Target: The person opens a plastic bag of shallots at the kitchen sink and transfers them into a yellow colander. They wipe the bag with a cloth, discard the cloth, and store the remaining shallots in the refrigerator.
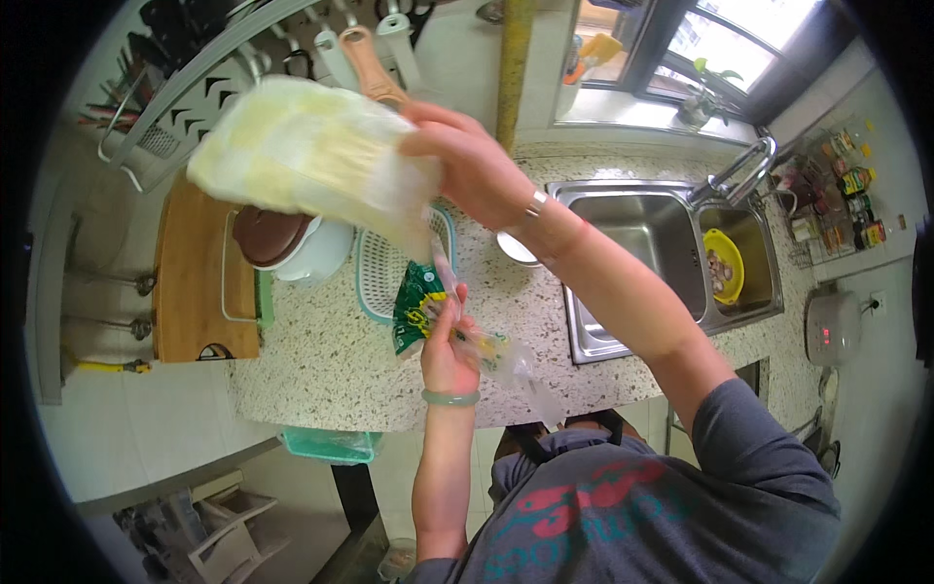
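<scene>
the right hand [462, 161] is clamped on the right end of a pale yellow-and-white bundle [302, 156] — blurred, so its material is hard to tell — and holds it up above the counter [302, 341], before the tools that hang at the wall. below it, the left hand [449, 352] has its fingers closed on a green and clear plastic bag [420, 304], whose clear part trails toward the counter's near edge. just behind the bag sits a pale, slotted basket [377, 263]; to the left stand a white pot [326, 251] with a brown lid [270, 236] and a wooden board [185, 282]. on the right — in the sink's [642, 219] smaller basin — a yellow strainer [736, 273] holds some pale pieces.
</scene>
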Demonstrator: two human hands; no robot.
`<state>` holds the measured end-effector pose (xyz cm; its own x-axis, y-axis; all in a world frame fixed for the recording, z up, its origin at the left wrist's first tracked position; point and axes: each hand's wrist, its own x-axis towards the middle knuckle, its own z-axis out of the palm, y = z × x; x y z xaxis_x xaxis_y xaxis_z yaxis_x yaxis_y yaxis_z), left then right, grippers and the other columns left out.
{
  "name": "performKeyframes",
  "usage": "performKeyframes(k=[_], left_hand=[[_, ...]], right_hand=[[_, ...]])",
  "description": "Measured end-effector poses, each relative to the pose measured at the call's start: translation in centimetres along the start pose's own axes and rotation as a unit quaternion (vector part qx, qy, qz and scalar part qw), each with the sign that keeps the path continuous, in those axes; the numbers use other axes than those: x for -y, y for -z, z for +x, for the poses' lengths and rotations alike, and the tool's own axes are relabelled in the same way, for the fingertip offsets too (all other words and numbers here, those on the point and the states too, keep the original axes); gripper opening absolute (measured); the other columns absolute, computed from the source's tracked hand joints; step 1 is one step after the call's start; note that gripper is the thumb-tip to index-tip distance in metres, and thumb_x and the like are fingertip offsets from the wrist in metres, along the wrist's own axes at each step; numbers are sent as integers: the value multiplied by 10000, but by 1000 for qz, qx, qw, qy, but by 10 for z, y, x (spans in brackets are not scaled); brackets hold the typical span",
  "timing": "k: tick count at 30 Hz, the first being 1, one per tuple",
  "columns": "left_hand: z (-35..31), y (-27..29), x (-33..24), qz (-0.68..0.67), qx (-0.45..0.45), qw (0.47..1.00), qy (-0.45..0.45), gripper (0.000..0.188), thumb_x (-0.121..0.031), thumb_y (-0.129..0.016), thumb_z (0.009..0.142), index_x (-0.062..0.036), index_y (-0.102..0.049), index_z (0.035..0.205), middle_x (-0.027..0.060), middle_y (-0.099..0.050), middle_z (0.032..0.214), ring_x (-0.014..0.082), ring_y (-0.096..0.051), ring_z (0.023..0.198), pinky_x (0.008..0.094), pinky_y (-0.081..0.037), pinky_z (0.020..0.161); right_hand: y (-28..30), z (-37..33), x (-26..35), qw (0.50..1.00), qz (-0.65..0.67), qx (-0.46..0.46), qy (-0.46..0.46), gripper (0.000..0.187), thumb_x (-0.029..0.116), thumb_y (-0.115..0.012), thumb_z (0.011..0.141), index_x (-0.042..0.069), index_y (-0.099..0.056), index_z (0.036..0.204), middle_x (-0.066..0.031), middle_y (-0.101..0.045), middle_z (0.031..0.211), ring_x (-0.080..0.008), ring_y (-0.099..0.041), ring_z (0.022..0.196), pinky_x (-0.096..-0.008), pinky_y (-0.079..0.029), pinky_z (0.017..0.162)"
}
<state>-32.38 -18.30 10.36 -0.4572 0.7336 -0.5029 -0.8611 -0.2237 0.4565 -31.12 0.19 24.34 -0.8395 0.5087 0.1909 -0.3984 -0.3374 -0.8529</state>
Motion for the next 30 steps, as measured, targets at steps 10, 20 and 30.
performKeyframes(k=[10,20,30], left_hand=[[27,-5,124,-1,45,988,148,391,-236,-508,946,-36,-497,1281,102,-605,1187,236,-573,1109,407,-454,980],[26,-64,324,-116,294,932,175,506,-421,-377,980,-50,-430,1319,104,-545,1262,253,-551,1118,384,-467,944],[40,-204,472,186,4,957,223,283,-118,-615,897,-42,-574,1166,63,-653,1107,41,-532,682,178,-466,608]], right_hand=[[162,-246,18,951,234,-197,-36,358,290,-517,928,60,-534,1201,-64,-627,1060,-171,-605,961,-332,-495,853],[208,-363,13,848,-452,-271,47,443,148,-650,828,14,-527,1232,-99,-557,1249,-197,-534,1129,-362,-423,975],[495,-435,42,670,-400,-623,52,279,106,-549,864,-41,-582,1099,-247,-596,1106,-414,-552,1026,-420,-424,907]])
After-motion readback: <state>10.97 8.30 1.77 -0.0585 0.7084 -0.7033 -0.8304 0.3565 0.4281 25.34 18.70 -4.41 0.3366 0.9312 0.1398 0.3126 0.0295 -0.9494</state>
